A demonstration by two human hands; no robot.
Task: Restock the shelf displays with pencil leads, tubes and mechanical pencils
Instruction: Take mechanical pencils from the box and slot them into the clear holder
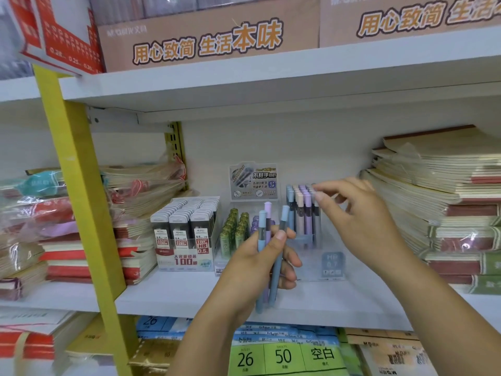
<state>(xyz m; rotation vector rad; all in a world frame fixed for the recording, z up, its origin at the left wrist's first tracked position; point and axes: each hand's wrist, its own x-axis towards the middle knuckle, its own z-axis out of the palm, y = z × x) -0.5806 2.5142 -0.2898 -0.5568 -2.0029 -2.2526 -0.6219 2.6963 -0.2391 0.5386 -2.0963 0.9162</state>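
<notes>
Gripping three pencils [279, 256] in left hand [257, 264], mid-barrel, upright, in front of the shelf [189, 294]: two blue, one purple. Reaching with right hand [363, 221] to the tops of the racked pencils [303, 210] in the clear display [332, 264], thumb and forefinger nearly together. Blurred; cannot tell whether pinching a cap or empty.

Judged light, stiff, smooth plastic; likely to slide against each other in a bundle. Best taken singly near the capped top, pinched thumb to forefinger, tip lowered straight into a free slot. Avoid sideways push on display: looks light. Lead boxes [184, 226] and green tubes [233, 232] further left, clear of both hands.
</notes>
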